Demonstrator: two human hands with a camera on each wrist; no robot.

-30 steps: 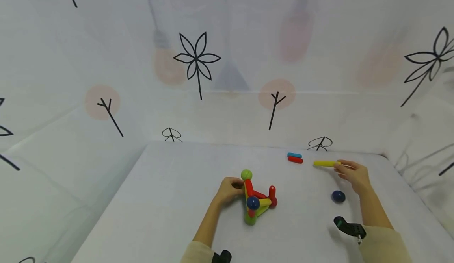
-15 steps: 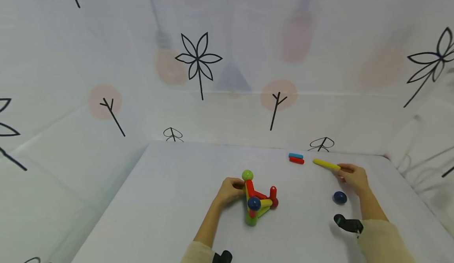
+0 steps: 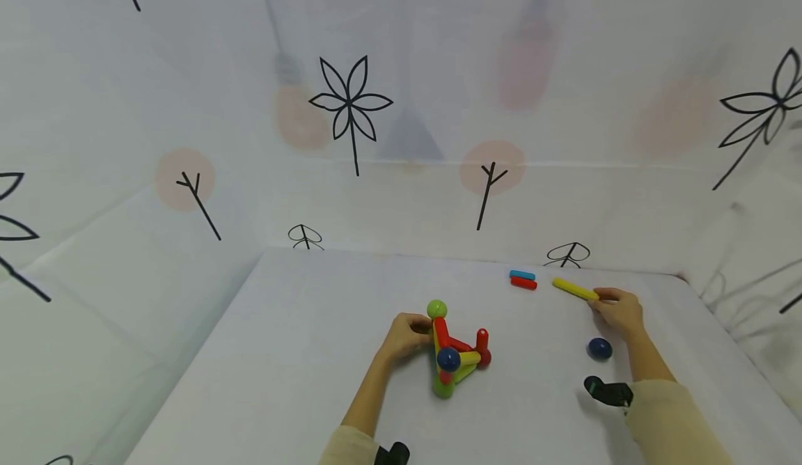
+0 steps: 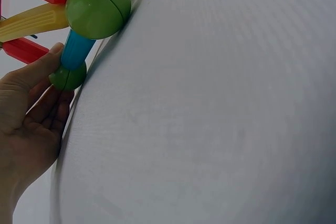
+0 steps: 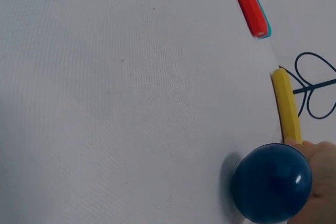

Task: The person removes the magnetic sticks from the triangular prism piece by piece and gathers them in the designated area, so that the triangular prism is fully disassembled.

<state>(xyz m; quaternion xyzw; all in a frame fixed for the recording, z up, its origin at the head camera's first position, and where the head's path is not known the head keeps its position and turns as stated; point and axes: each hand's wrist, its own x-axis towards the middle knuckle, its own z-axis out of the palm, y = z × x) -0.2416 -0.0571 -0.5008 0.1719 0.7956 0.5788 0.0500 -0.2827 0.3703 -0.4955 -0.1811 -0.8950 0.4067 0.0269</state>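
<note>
A structure of coloured rods and balls (image 3: 460,358) stands mid-table, its rods red, yellow and blue, its balls green, red and dark blue. My left hand (image 3: 404,337) grips its left side; in the left wrist view the thumb lies along a blue rod (image 4: 77,50) and the fingers are around a green ball (image 4: 68,78). At the back right, my right hand (image 3: 622,312) pinches the right end of a yellow rod (image 3: 573,289). In the right wrist view a dark blue ball (image 5: 272,183) hides part of that hand.
A blue rod (image 3: 522,275) and a red rod (image 3: 523,283) lie side by side left of the yellow rod. The loose dark blue ball sits on the white table (image 3: 301,381) in front of my right hand. A patterned cloth wall (image 3: 401,207) closes off the back.
The yellow rod has turned, its left end now pointing slightly farther back, and the right hand has shifted slightly with it. The left hand and the structure have stayed in place.
</note>
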